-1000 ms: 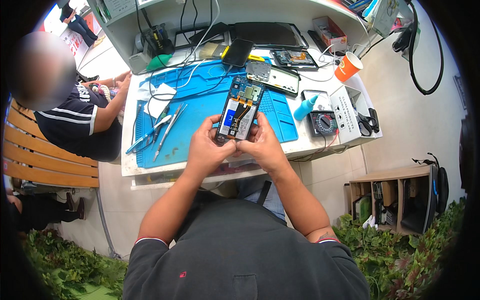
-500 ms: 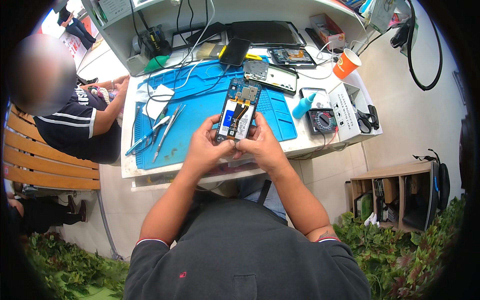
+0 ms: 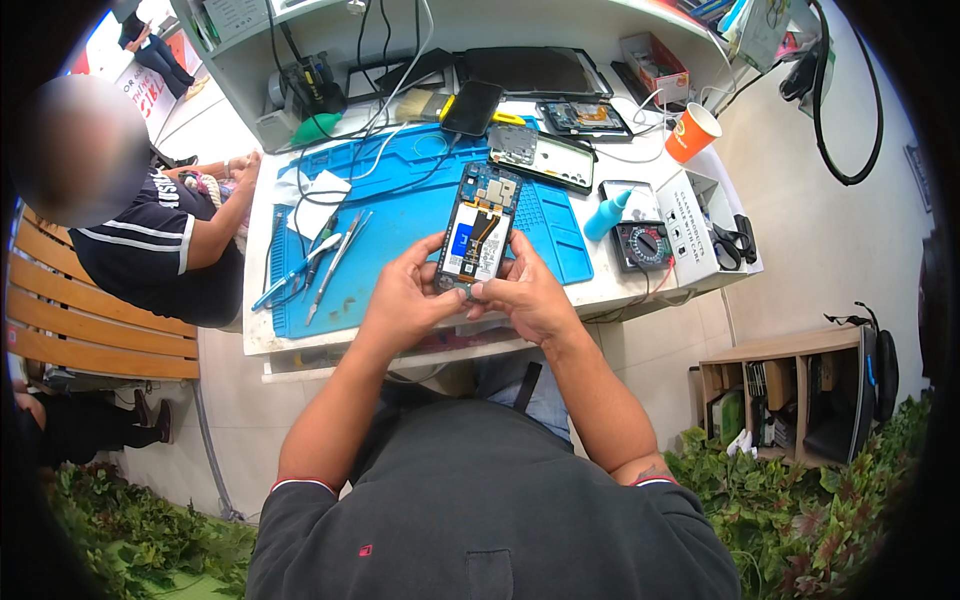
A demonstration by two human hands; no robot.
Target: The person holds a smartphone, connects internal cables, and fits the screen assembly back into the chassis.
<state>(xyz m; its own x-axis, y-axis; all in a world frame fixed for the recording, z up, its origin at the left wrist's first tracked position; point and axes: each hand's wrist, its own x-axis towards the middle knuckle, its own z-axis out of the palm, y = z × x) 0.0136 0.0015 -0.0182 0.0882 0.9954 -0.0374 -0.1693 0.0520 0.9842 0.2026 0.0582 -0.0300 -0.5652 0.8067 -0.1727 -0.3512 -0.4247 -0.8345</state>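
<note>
An opened phone, with blue circuit board at the top and battery below, is held above the front of the blue mat. My left hand grips its left side and lower end, thumb along the bottom edge. My right hand grips the right side, its thumb pressed on the bottom part. Several tweezers and slim tools lie on the mat to the left, beside a white paper. A detached phone shell lies just behind the held phone.
The white desk also holds a blue bottle, a multimeter, a white box, an orange cup, a dark phone and cables. Another person sits at the left. A wooden cubby stands at lower right.
The phone has sunk slightly toward me and stands a little more upright, with both of my hands still on it. My right thumb has shifted slightly on its lower end.
</note>
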